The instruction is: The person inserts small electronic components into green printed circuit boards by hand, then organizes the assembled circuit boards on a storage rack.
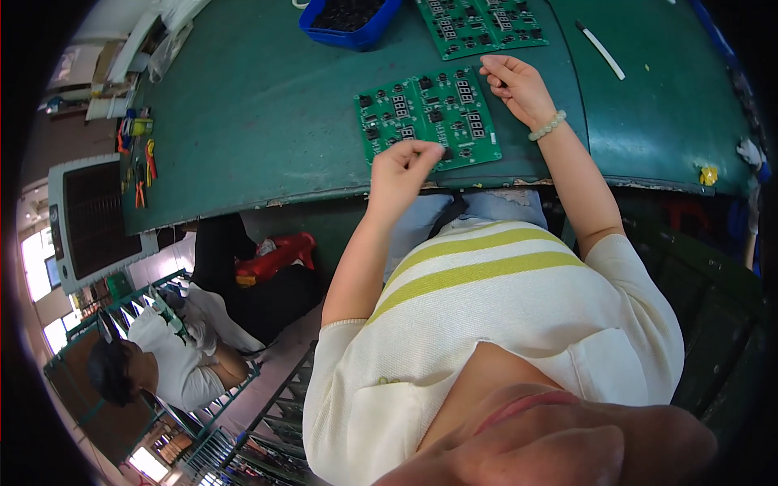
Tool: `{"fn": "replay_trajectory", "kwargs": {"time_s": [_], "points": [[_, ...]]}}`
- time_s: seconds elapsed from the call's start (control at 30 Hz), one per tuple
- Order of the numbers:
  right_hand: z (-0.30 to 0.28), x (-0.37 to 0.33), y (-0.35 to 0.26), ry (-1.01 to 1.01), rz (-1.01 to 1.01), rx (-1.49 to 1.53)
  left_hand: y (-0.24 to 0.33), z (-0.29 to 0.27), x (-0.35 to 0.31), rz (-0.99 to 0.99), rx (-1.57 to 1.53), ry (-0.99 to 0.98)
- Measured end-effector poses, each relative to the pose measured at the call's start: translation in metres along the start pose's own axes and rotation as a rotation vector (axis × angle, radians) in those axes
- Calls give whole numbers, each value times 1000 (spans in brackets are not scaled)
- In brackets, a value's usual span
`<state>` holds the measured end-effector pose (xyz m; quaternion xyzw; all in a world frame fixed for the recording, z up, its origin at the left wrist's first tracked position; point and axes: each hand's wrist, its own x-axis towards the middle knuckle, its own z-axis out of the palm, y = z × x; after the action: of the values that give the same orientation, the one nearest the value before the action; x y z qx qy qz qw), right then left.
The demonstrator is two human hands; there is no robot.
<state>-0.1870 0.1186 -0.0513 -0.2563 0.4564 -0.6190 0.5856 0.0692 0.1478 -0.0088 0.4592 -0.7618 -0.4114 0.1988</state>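
Note:
A green circuit board panel (pixel 415 113) with several digit displays and small black parts lies near the table's front edge. Over its lower part, my left hand (pixel 401 174) is closed in a pinch, its fingertips at a small black part (pixel 446 152) on or just above the board. My right hand (pixel 519 89) is raised past the board's right edge, fingers curled together. Between them shows a small dark piece (pixel 502 83), too small to name. Another such panel (pixel 485 28) lies farther back, beyond my right hand.
A blue bin (pixel 350 39) of small black parts stands at the back. A white pen (pixel 601 50) lies to the right on the green table (pixel 259 105). Pliers (pixel 151 158) and other hand tools sit at the left edge. A co-worker (pixel 182 356) sits at lower left.

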Motion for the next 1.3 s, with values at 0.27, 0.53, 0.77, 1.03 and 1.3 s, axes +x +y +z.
{"fn": "replay_trajectory", "kwargs": {"time_s": [0.27,0.53,0.77,1.03,1.3], "points": [[-17,0,-3,45,-111,-248,2,-38,18,-452,-1842,130],[-10,2,0,41,-202,-564,-42,-59,40,-369,-1420,214],[-20,11,12,36,-379,-681,-56,-50,67,-323,-1338,193],[-8,-2,0,92,-440,-1141,-50,-42,71,-355,-1045,236],[-4,8,-18,-79,-515,-1523,-26,-34,80,-84,15,376]]}}
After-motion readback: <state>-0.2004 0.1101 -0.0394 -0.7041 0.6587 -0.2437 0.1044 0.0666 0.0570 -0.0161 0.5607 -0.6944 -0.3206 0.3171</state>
